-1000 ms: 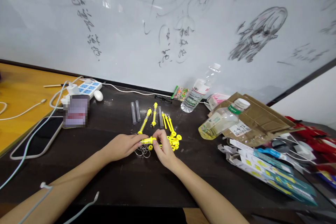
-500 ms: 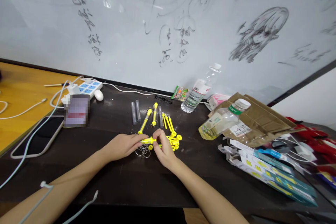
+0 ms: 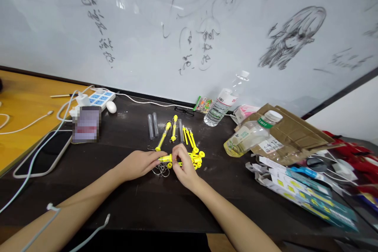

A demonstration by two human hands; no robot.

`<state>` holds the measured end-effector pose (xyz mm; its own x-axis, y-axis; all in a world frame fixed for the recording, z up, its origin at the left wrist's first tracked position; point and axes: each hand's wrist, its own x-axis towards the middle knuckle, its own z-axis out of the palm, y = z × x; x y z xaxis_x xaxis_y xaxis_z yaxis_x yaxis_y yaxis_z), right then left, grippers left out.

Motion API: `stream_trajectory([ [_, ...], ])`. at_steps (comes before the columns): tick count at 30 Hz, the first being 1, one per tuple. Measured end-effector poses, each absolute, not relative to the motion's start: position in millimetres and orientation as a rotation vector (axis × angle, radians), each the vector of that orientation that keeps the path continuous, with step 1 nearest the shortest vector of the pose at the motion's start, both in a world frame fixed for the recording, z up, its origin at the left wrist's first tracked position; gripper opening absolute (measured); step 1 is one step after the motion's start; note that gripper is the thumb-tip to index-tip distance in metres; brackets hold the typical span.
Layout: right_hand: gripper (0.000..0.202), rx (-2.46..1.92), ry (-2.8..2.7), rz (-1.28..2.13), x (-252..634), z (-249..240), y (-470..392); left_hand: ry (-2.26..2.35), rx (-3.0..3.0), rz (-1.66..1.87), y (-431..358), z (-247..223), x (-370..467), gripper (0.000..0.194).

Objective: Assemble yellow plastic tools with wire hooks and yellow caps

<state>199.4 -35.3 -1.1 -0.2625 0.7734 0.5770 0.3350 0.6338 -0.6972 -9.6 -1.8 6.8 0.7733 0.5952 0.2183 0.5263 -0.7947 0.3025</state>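
Note:
Between my two hands, just above the dark table, lies a yellow spring scale (image 3: 164, 158) with a clear tube. My left hand (image 3: 141, 163) is closed on its left part. The fingers of my right hand (image 3: 185, 168) pinch its right end and hide that tip. Wire hooks (image 3: 161, 170) lie in a tangle beneath it. Beside my right hand is a pile of small yellow parts (image 3: 197, 159). Behind the hands lie two similar yellow spring scales (image 3: 163, 137) (image 3: 174, 128), several clear tubes (image 3: 150, 126) and thin yellow rods (image 3: 190, 138).
To the left are a phone (image 3: 44, 153), a blurred-out device (image 3: 86, 124), a power strip (image 3: 102, 98) and white cables. On the right stand a water bottle (image 3: 220, 106), a tilted drink bottle (image 3: 251, 136), cardboard (image 3: 298, 134) and an opened box (image 3: 307, 197). A whiteboard (image 3: 132, 27) rises behind.
My right fingers have shifted slightly and now cover the yellow end of the spring scale that showed before. My left hand stays in place.

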Motion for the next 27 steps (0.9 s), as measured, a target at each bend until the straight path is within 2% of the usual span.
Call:
stream_trajectory([
  [8, 0.003, -1.073, -1.772, 0.564, 200.5, -3.0, -35.4, 0.901, 2.746, 0.453, -3.2, 8.5, -8.3, 0.036],
  [13, 0.005, -1.15, -1.797, 0.64, 200.7, -8.2, -33.8, 0.902, 2.747, 0.43, -3.6, 9.5, -8.0, 0.036],
  [27, 0.011, -1.062, -1.859, 0.495, 200.4, -6.8, -35.9, 0.908, 2.763, 0.464, -1.4, 6.1, -9.2, 0.036],
])
